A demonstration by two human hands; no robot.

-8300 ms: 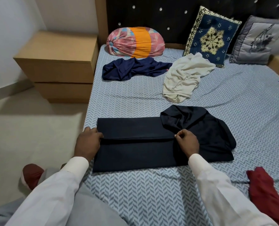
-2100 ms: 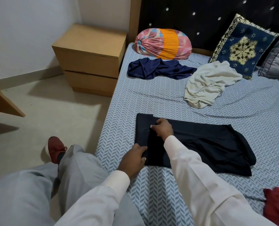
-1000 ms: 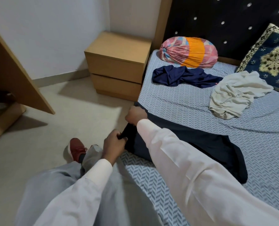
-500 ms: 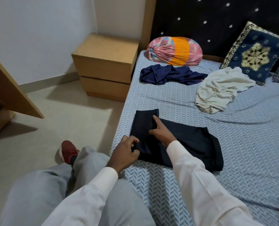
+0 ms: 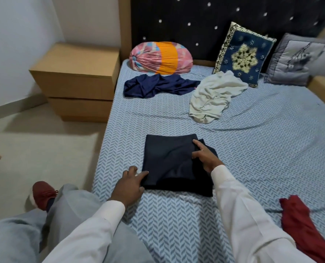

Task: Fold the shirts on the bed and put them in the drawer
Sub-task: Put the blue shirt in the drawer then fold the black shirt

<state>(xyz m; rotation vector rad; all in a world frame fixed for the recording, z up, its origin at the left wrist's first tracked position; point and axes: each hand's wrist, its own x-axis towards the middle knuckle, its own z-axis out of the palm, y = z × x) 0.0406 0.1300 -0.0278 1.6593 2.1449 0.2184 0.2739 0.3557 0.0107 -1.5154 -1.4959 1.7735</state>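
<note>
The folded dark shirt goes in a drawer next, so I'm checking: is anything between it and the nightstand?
Nothing visible does. Only sheet and floor lie between the folded shirt and the nightstand, whose drawers look shut. The left hand and right hand touch the shirt.

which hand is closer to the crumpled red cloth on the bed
Right. The right hand presses the folded dark navy shirt on the side facing the crumpled red cloth; the left hand touches its opposite corner, farther away.

Soft, even indoor light, faint shadows, wide-angle bending and blur at edges.
</note>
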